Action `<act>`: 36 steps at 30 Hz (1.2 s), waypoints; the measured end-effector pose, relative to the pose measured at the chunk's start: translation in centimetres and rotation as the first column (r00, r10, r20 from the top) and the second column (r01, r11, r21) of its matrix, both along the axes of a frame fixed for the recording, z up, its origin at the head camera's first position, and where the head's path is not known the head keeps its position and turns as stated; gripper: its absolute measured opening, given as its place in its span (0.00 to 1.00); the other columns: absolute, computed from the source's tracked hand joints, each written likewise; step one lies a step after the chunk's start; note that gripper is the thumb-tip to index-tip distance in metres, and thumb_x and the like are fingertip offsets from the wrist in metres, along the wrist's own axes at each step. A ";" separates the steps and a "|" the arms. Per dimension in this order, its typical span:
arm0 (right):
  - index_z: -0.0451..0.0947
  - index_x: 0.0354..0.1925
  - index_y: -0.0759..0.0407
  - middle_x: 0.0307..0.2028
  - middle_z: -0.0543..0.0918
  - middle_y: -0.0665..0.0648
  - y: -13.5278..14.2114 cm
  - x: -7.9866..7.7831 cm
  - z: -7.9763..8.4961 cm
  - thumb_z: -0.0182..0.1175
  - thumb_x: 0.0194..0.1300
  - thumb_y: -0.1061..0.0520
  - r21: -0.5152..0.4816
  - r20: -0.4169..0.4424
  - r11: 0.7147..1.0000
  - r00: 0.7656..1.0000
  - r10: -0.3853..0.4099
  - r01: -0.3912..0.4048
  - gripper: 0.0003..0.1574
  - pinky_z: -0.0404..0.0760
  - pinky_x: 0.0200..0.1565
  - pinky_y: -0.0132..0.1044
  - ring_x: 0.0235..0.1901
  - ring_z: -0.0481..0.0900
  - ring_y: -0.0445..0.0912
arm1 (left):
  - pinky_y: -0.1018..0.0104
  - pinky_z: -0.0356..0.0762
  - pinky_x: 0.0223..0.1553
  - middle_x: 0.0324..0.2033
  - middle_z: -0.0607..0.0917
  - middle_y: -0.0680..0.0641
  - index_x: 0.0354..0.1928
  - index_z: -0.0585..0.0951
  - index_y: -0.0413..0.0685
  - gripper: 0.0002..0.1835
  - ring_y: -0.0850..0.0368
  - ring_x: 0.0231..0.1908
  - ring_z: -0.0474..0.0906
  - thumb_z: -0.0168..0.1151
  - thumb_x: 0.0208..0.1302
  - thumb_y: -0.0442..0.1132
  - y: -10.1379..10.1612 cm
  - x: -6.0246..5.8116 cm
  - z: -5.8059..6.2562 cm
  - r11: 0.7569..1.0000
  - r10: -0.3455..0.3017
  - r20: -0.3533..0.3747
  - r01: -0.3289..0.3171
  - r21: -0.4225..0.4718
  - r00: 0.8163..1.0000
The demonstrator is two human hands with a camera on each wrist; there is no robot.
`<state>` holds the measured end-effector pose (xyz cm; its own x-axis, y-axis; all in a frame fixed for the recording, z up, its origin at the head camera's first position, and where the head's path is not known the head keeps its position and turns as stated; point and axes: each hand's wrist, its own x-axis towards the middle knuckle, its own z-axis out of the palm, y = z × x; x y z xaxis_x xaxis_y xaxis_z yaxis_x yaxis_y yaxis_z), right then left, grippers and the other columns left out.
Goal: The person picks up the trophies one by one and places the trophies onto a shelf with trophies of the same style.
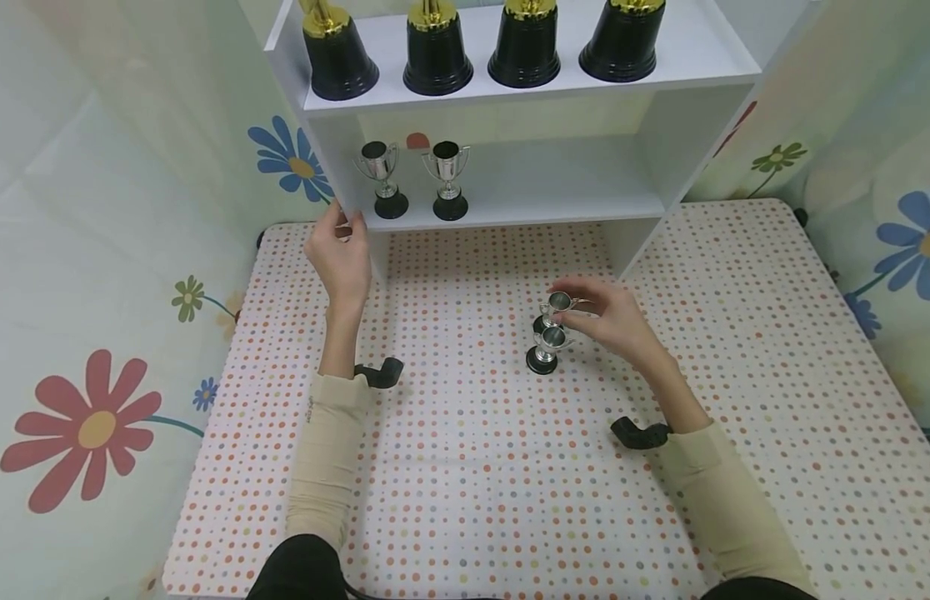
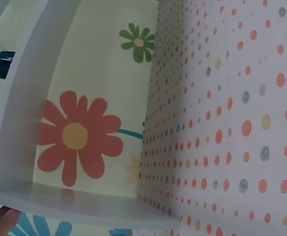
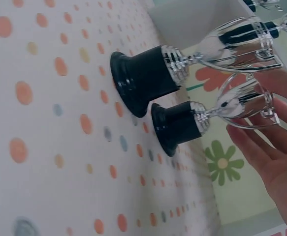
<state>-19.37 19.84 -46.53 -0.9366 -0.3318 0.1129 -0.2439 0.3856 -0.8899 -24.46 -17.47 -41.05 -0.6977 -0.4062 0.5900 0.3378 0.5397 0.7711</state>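
Note:
Two small silver trophy cups on black bases stand on the dotted table, one close behind the other. My right hand (image 1: 611, 321) holds the farther trophy cup (image 1: 559, 302) by its bowl, fingers and thumb around it. In the right wrist view that trophy's black base (image 3: 178, 127) shows beside the nearer trophy cup (image 3: 148, 73). The nearer one stands free of the fingers. My left hand (image 1: 343, 260) grips the front edge of the left side panel of the white shelf unit (image 1: 555, 179); in the left wrist view only its fingers (image 2: 3, 223) show, outside the panel.
On the middle shelf stand two more silver trophy cups, a left one (image 1: 390, 200) and a right one (image 1: 450, 204). Several larger gold trophies with black bases (image 1: 438, 58) line the upper shelf. The table (image 1: 465, 500) has a dotted cover; flower-printed cloth (image 1: 97, 250) hangs around it.

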 end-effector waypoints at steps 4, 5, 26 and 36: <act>0.74 0.67 0.65 0.64 0.79 0.66 0.0 0.0 -0.4 0.70 0.65 0.64 -0.068 0.017 0.998 1.000 0.017 -0.016 0.34 0.81 0.55 0.25 0.55 0.84 0.42 | 0.60 0.84 0.44 0.47 0.90 0.39 0.59 0.83 0.39 0.16 0.46 0.42 0.87 0.59 0.73 0.31 0.0 0.0 0.0 1.000 0.004 0.001 -0.004 -0.007 1.000; 0.74 0.66 0.66 0.63 0.79 0.67 0.0 -0.1 -0.5 0.70 0.64 0.65 -0.081 0.016 0.997 1.000 0.018 -0.017 0.33 0.81 0.55 0.25 0.53 0.84 0.38 | 0.60 0.84 0.44 0.47 0.90 0.39 0.59 0.84 0.39 0.16 0.46 0.42 0.87 0.59 0.73 0.31 0.0 0.0 0.0 1.000 0.004 -0.002 -0.004 -0.009 1.000; 0.77 0.65 0.62 0.61 0.81 0.63 0.0 0.1 -0.5 0.71 0.66 0.57 -0.055 0.056 0.997 0.997 -0.046 0.049 0.31 0.82 0.52 0.25 0.50 0.84 0.32 | 0.59 0.85 0.44 0.47 0.90 0.39 0.59 0.84 0.39 0.16 0.46 0.42 0.87 0.59 0.72 0.31 0.2 -0.1 0.0 1.000 0.003 -0.002 -0.003 -0.013 1.000; 0.78 0.65 0.55 0.60 0.83 0.58 -0.8 -0.2 1.4 0.70 0.67 0.52 0.028 0.013 0.994 0.994 -0.106 0.106 0.30 0.81 0.51 0.24 0.52 0.84 0.41 | 0.57 0.85 0.44 0.46 0.90 0.38 0.58 0.84 0.37 0.16 0.45 0.41 0.88 0.59 0.72 0.30 0.1 0.0 0.0 1.000 0.009 -0.007 -0.009 -0.024 1.000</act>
